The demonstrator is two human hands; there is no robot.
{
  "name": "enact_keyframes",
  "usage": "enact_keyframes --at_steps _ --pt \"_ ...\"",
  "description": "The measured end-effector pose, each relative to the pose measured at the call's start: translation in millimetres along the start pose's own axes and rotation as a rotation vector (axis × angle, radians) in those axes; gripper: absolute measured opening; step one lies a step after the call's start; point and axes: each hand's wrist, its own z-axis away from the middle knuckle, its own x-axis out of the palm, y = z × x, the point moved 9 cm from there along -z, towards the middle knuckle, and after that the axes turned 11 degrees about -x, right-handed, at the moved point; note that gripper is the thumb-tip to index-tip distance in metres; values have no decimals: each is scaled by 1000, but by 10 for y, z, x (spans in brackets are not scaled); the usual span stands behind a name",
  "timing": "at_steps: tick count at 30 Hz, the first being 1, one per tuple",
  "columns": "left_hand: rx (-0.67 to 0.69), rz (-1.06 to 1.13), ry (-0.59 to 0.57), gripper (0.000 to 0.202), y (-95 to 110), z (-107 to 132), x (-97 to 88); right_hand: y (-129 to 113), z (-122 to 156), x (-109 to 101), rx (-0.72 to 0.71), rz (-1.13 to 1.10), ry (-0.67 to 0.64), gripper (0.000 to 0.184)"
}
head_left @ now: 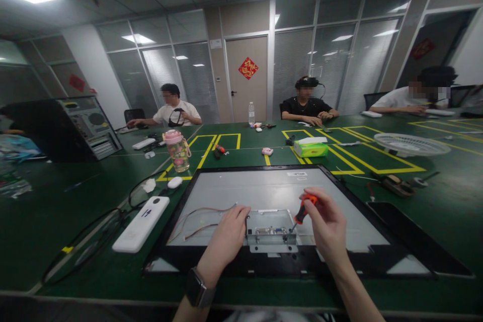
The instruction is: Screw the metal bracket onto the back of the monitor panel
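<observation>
A monitor panel (pixel 264 191) lies face down on the green table in front of me, its grey metal back up. Near its front edge sits a small metal circuit-board bracket (pixel 270 234). My left hand (pixel 228 236) rests on the panel with its fingertips against the bracket's left edge; thin wires (pixel 196 211) run off to its left. My right hand (pixel 326 224) is closed on an orange-handled screwdriver (pixel 304 207), whose tip points down at the bracket's right side. A watch is on my left wrist.
A white power strip (pixel 141 223) and black cables lie left of the panel. Beyond are a pink-lidded bottle (pixel 176 150), a tissue box (pixel 310 147), a white fan grille (pixel 411 143), a black panel (pixel 415 236) and a computer case (pixel 81 128). Three people sit at the far side.
</observation>
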Motion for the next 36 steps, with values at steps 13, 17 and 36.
enact_keyframes --at_steps 13,17,36 --pt "-4 -41 -9 48 37 -6 -21 -65 4 -23 -20 127 34 16" --pt "1 -40 2 48 34 0 -21 -11 14 -8 22 29 11 18" --pt "-9 -47 -7 48 15 -4 -9 177 45 43 234 -185 44 27"
